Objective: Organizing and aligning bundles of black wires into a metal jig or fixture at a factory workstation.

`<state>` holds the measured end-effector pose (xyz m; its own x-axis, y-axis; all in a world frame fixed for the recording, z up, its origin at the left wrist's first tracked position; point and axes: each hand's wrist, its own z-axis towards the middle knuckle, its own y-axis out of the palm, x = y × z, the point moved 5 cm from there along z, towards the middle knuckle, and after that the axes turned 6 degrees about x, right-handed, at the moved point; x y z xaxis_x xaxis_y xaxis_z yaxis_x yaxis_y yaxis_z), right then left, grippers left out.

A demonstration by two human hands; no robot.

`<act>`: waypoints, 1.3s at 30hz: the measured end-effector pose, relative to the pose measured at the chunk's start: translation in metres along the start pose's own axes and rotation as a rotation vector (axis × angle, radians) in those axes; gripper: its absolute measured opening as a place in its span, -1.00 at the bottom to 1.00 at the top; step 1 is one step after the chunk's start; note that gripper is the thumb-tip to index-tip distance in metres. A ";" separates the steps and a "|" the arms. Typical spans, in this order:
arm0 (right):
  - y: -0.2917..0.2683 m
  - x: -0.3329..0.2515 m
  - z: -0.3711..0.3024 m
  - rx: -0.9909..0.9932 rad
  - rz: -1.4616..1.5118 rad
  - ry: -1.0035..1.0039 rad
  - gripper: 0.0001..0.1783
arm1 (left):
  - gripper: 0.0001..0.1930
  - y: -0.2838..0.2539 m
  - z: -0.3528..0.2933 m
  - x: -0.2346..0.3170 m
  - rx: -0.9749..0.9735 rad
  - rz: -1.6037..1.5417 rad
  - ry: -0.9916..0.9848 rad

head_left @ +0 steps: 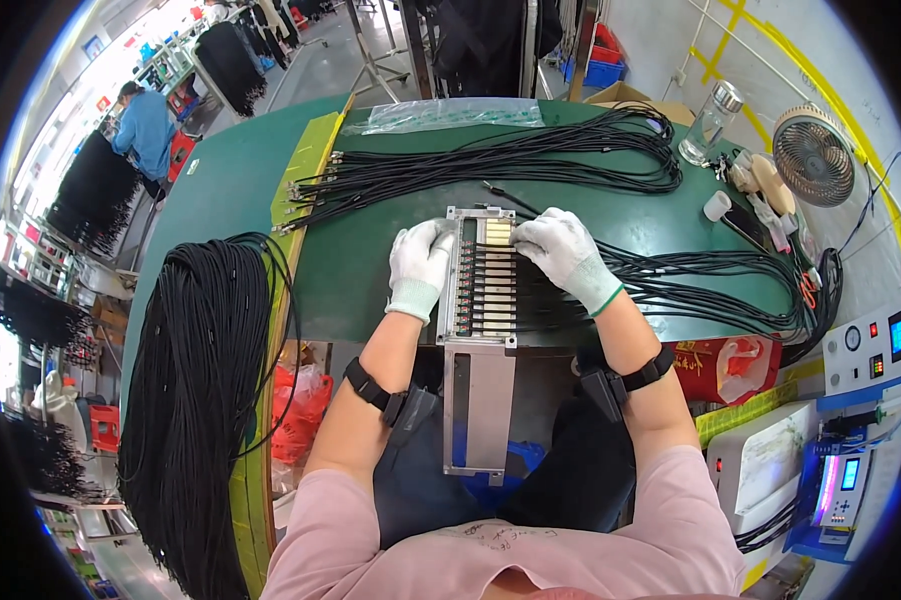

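A long metal fixture [480, 400] with a row of slots lies across the near table edge, its lower part jutting out over my lap. Black cables [495, 289] lie side by side in its lower and middle slots, with their ends at the left rail; the topmost slots show pale and bare. My left hand [420, 262], in a white glove, is curled against the upper left edge of the fixture, fingertips partly hidden. My right hand [562, 250], also gloved, pinches a black cable at the fixture's upper right side. Other cables run rightward beneath that hand.
Bundles of black cable lie at the back [510, 155], the right [710, 280] and hang over the left edge [200, 350]. A plastic bag [450, 116], a glass bottle [710, 125] and a fan [813, 155] stand farther back. Machines with displays [860, 345] are at right. A person [145, 135] works far left.
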<state>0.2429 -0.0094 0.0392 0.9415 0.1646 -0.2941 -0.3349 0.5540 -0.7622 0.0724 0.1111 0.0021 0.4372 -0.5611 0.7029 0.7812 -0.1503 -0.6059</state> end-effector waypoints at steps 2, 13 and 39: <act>0.002 0.001 0.000 0.060 0.051 0.004 -0.90 | -0.72 0.004 -0.004 0.017 0.018 -0.012 0.185; -0.002 0.032 -0.010 0.214 -0.265 0.176 -0.87 | -0.70 0.019 -0.016 0.041 -0.109 0.250 0.508; -0.012 0.011 0.001 0.091 0.020 0.117 -0.86 | -0.73 -0.002 0.009 -0.007 0.151 -0.014 0.028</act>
<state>0.2578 -0.0138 0.0456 0.9220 0.0830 -0.3781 -0.3439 0.6238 -0.7018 0.0721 0.1227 0.0013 0.4144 -0.5826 0.6991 0.8463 -0.0358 -0.5315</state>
